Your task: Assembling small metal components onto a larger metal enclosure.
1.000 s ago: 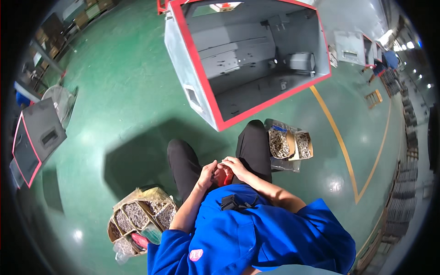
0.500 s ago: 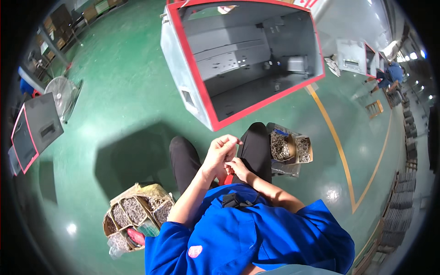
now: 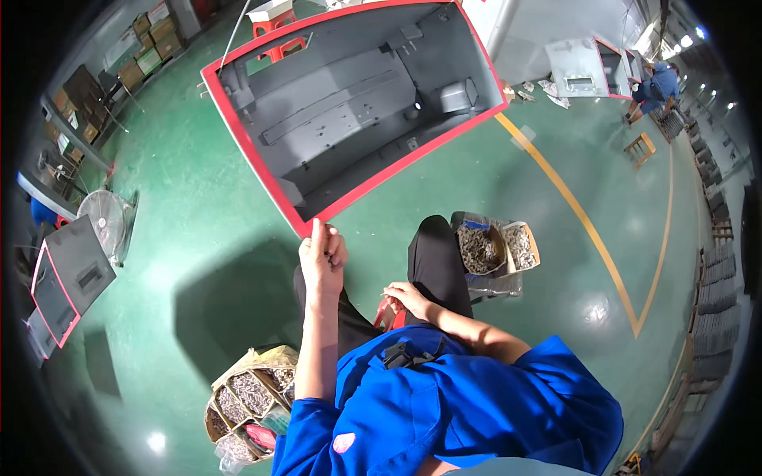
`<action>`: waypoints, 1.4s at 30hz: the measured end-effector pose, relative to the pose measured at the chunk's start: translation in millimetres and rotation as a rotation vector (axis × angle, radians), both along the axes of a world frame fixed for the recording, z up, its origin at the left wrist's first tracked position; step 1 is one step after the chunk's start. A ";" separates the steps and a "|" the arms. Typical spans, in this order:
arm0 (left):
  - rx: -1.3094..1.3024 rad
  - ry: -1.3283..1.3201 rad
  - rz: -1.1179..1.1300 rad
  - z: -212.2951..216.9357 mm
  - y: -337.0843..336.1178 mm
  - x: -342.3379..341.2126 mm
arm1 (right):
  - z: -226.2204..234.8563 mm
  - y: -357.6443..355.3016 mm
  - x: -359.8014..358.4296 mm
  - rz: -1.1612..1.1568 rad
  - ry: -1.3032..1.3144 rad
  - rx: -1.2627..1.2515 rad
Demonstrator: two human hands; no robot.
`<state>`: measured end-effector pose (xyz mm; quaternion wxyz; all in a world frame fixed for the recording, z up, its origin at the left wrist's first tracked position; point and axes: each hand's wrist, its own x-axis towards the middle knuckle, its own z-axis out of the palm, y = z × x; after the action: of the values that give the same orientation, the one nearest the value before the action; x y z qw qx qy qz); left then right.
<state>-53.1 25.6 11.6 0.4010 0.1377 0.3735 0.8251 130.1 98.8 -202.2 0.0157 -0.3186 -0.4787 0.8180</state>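
Note:
A large grey metal box with a red rim hangs or stands tilted in front of me, its open side toward me. My left hand is raised at the box's nearest lower corner, thumb tip at the red rim. Its fingers are curled in, with something small and dark between them that is too small to name. Over my lap, by my right thigh, my right hand has its fingers bent together; what they hold, if anything, is hidden. A red object shows just below it, between my legs.
At my left, a divided carton holds many small metal parts. Open boxes of small fasteners stand by my right knee. A fan and another grey box are far left. A person works far right, beside a wooden stool.
My hands have parted: the left has gone forward to the box's corner, while the right stays over my lap. The box appears further left and turned in view, and my view has shifted.

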 end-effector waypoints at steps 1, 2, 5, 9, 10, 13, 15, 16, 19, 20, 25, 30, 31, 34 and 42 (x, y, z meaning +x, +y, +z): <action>0.000 -0.003 0.030 0.6 -0.8 -4.4 | 0.3 0.4 0.6 0.008 0.003 0.000; -0.029 0.005 0.079 3.6 -2.0 -8.3 | 0.6 1.4 2.0 0.014 0.006 0.001; -0.017 0.033 0.189 -1.3 -6.1 -29.0 | -3.9 2.0 1.6 0.030 0.049 -0.030; 0.023 0.041 0.267 -5.1 -14.4 -67.7 | -13.0 1.6 -0.6 0.038 0.071 -0.012; 0.005 0.085 0.283 -6.1 -17.0 -81.3 | -13.7 2.4 -1.1 0.042 0.057 -0.008; 0.001 0.104 0.302 -3.5 -24.8 -120.9 | -18.0 5.4 -2.3 0.045 0.008 -0.009; 0.105 0.069 0.369 -13.4 -33.0 -152.4 | -23.4 5.8 -5.2 0.038 0.002 -0.032; 0.160 -0.002 0.361 -17.7 -40.4 -168.2 | -23.1 5.6 -5.2 0.050 0.020 -0.008; 0.072 0.060 0.441 -34.7 -45.9 -173.9 | -29.5 3.8 -9.6 0.071 0.027 0.008; 0.028 -0.003 0.409 -33.9 -33.5 -157.1 | -27.3 4.0 -10.0 0.068 0.012 0.018; -0.119 -0.380 -0.072 -94.5 18.0 -38.8 | -21.4 2.9 -7.6 0.195 0.091 0.094; -0.209 -0.421 -0.542 -77.2 85.5 93.1 | -7.0 3.2 2.8 0.147 0.029 0.109; -0.210 -0.388 -0.603 -60.3 91.9 108.3 | -5.6 5.0 5.9 0.147 0.024 0.103; -0.202 -0.356 -0.650 -39.5 100.5 120.6 | -8.0 6.4 4.9 0.133 0.041 0.079; -0.113 -0.548 -0.616 -25.8 63.0 91.9 | -11.0 3.5 -4.7 0.214 0.049 0.106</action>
<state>38.8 88.6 -14.3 0.7205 -0.0040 0.2392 0.6509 125.5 102.3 -213.2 -0.0430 -0.2444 -0.5519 0.7961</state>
